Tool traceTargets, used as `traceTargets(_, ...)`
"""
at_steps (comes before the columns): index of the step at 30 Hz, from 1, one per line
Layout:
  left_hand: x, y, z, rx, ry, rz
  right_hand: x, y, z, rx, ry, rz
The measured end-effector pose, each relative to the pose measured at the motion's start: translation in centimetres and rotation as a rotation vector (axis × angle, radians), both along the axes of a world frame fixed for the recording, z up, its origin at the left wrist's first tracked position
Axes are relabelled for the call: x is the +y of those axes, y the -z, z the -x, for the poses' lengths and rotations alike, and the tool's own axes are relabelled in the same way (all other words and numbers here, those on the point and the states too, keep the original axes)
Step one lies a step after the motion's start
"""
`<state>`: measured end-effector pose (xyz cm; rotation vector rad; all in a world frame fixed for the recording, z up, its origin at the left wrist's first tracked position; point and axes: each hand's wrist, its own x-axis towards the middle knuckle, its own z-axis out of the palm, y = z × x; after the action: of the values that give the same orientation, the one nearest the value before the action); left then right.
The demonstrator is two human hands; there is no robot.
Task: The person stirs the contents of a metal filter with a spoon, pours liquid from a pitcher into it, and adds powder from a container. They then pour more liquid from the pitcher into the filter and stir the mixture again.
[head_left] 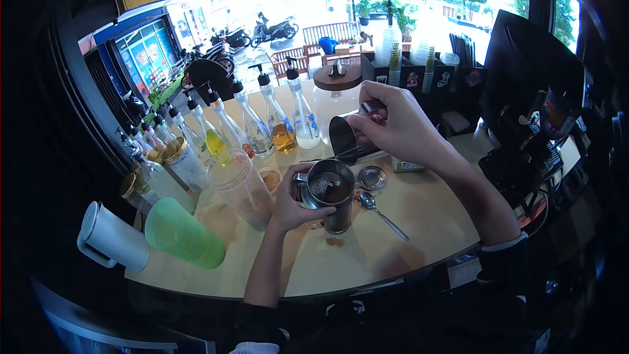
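My right hand (400, 128) grips a small steel pitcher (343, 137), tilted with its spout over a metal drip filter (329, 187). A thin stream runs from the spout into the filter. The filter sits on a cup (338, 221), and my left hand (293, 204) holds them from the left side. A steel spoon (380, 213) lies on the counter just right of the cup. A round metal filter lid (371, 177) rests behind the spoon.
A row of pump syrup bottles (278, 121) curves along the back left. A clear jar (246, 187), a green pitcher (185, 235) and a white jug (113, 236) stand at left. A wooden-lidded jar (336, 92), cup stacks (388, 46) and a dark machine (531, 92) stand behind.
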<state>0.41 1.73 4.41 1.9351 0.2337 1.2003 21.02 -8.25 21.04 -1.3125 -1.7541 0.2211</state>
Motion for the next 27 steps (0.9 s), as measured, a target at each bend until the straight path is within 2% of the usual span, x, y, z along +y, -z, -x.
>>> traceTargets(9,-0.2,-0.4,0.1,-0.049,0.028,0.016,-0.7,-0.2,0.1,-0.007,-0.005,-0.013)
traceTargets(18,0.0,-1.9,0.2,0.075,-0.019,-0.013,-0.7,-1.1,0.7,0.034,-0.046,0.035)
traceTargets(27,-0.1,-2.4,0.5,0.102,-0.071,-0.031,-0.7,-0.9,1.0,-0.051,-0.060,0.000)
